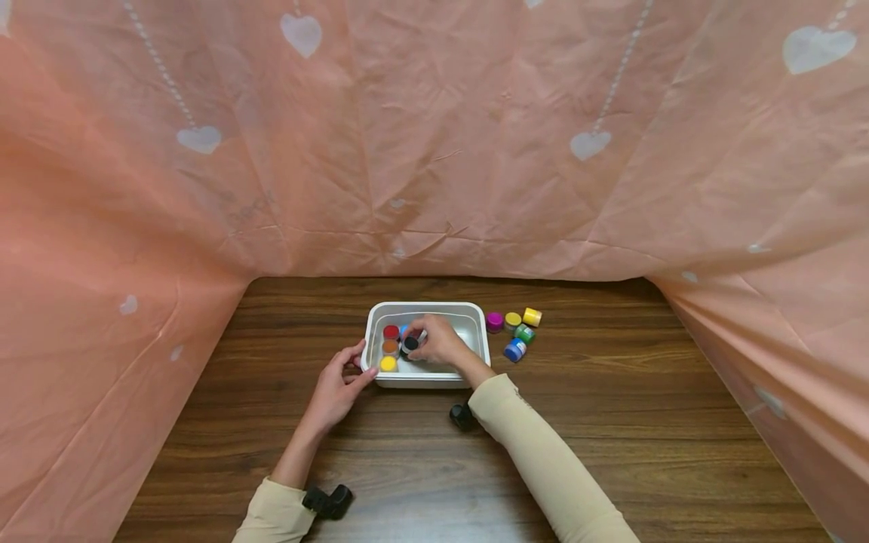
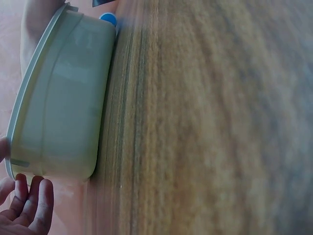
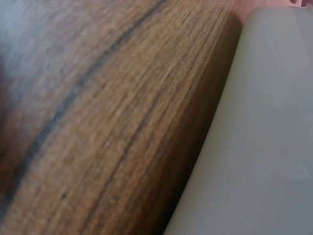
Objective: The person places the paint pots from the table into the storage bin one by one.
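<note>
A white plastic tub sits on the wooden table. My left hand holds it at the left end, thumb at the near corner and fingers along the side; in the left wrist view the fingertips touch the end wall beneath the rim. Reaching inside the tub, my right hand pinches a small paint jar with a black lid. Left of that jar stand jars with red, brown-orange and yellow lids. A blue jar is partly hidden behind the right fingers.
Right of the tub are paint jars: purple and dull yellow with lids up, and bright yellow, green and blue tipped over. A pink curtain surrounds the table. Each wrist carries a black camera.
</note>
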A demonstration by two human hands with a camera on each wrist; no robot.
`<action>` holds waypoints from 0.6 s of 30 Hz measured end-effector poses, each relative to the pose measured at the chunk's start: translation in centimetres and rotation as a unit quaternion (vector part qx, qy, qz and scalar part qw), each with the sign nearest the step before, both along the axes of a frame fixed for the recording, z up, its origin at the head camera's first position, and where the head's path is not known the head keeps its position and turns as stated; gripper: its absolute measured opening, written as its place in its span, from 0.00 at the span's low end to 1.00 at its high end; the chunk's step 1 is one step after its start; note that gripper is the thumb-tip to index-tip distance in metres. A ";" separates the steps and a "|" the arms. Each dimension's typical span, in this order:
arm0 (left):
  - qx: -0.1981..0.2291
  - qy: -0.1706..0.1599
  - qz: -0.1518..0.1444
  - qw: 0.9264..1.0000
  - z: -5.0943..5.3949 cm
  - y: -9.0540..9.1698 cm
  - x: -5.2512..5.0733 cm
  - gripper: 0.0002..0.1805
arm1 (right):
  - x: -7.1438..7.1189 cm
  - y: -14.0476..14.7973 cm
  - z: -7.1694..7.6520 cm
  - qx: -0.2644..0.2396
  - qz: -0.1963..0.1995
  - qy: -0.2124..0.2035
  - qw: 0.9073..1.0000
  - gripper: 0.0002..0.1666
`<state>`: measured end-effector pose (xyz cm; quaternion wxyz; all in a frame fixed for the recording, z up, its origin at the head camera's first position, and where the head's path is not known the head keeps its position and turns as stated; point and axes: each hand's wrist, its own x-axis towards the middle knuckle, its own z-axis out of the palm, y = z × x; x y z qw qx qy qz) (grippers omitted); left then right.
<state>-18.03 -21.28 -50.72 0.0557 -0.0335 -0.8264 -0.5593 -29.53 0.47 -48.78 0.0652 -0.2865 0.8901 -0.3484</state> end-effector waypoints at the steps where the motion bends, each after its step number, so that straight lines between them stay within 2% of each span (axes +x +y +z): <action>1: 0.000 0.000 0.000 1.000 0.0 0.0 0.0 0.32 | 0.0 0.0 0.0 0.001 0.001 0.000 1.000 0.20; 9: 0.003 -0.008 0.006 1.000 0.2 0.1 0.2 0.33 | 0.2 -0.1 0.2 0.015 0.005 0.002 1.000 0.20; 18: 0.012 0.000 0.003 1.000 0.3 0.1 0.2 0.33 | 0.3 -0.2 0.4 0.033 0.016 0.020 0.999 0.20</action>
